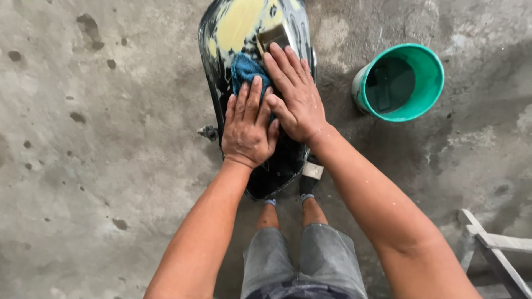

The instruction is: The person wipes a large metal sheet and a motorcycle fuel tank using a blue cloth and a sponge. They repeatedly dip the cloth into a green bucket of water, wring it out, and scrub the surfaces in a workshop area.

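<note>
A glossy black motorcycle fuel tank (213,66) with pale yellow filler patches stands on the concrete floor in front of me. A blue cloth (244,70) lies on its top. My left hand (247,128) presses flat on the cloth's lower part, fingers together. My right hand (295,95) lies flat beside it, its fingertips over the cloth's right edge and touching a small tan rectangular block (272,37) on the tank. Part of the cloth is hidden under both hands.
A green bucket (429,61) holding dark water stands on the floor to the right of the tank. A grey wooden frame (496,249) sits at the lower right. My legs in grey shorts (302,260) are below the tank. The floor is stained concrete.
</note>
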